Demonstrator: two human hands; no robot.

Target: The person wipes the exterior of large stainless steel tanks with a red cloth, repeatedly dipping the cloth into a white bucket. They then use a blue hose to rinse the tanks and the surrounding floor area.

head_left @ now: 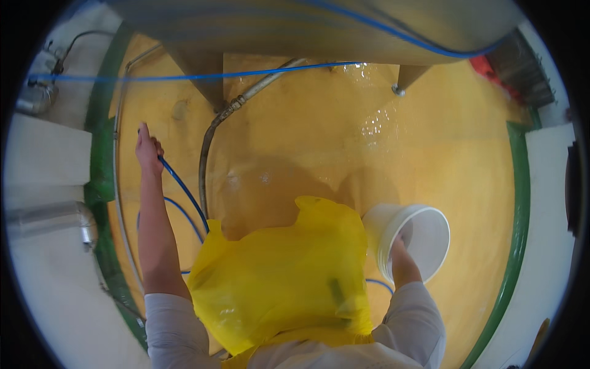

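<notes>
My left hand [149,151] reaches forward at the left, its fingers wrapped round a blue hose [179,182]. The hose runs from it down towards my front. At the right, a white bucket [381,229] is tilted with its round mouth turned to the right. My right hand [402,243] is at the bucket's near inner side, holding it; the fingers are partly hidden. A yellow apron [276,277] covers my front and hides part of the hose and floor.
A large metal tank [344,31] on legs stands ahead, with a blue line [246,74] crossing before it. A dark hose [206,154] with a metal fitting lies on the wet yellow floor [455,166]. Green edging [519,203] and white walls flank both sides; pipes line the left.
</notes>
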